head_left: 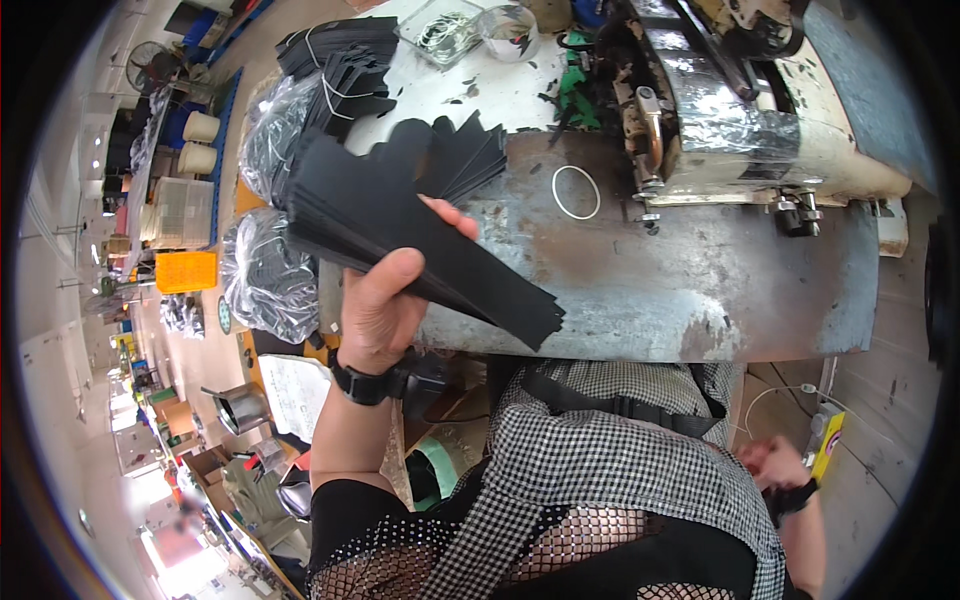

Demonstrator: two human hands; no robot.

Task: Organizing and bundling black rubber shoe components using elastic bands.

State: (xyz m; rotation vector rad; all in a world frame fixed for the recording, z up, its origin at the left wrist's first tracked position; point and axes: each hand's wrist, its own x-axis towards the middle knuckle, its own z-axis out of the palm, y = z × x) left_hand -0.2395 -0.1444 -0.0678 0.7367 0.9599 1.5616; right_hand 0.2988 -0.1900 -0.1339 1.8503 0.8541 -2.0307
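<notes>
My left hand (385,300) grips a fanned stack of flat black strips (400,215) with notched ends, thumb on top and fingertips showing at the far side. The stack slants above the near left part of the metal table. More loose black strips (480,155) lie fanned on the table just behind it. Low at the right, beside the checked apron, my right hand (775,463) has its fingers curled; what they hold, if anything, is hidden. A white rubber band (576,192) lies on the metal tabletop (640,290), right of the stack.
An old machine (720,130) wrapped in foil-like tape stands at the back right. At the back are banded black bundles (350,75), a clear tray of rubber bands (443,38) and a clear cup (508,35). Plastic-wrapped bundles (265,275) sit along the left edge.
</notes>
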